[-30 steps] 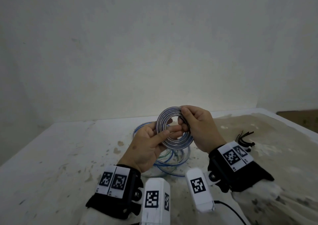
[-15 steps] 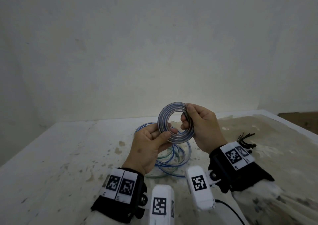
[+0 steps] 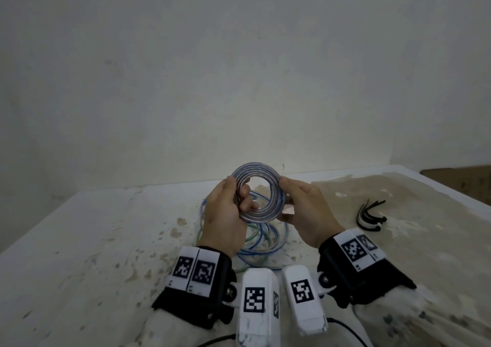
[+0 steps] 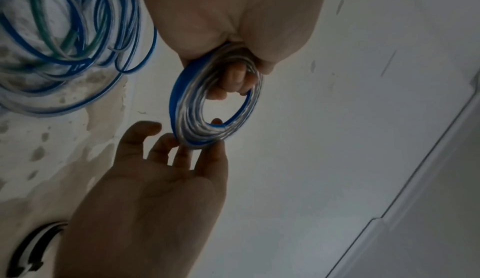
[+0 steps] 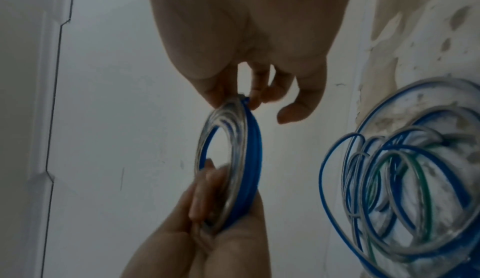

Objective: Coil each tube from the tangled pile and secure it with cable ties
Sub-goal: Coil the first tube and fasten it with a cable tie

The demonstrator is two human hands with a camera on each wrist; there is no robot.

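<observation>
Head view: stained white table (image 3: 79, 240) against a pale wall (image 3: 239, 81); left hand (image 3: 223, 214) grips the clear blue-striped tube coil (image 3: 256, 191), fingers through its centre, right hand (image 3: 305, 211) pinching its opposite rim.

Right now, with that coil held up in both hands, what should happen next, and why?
Probably the right hand should let go and fetch a black cable tie from the table: the clear, blue-striped tube coil looks fully wound, bears no visible tie, and the left hand grips it.
</observation>
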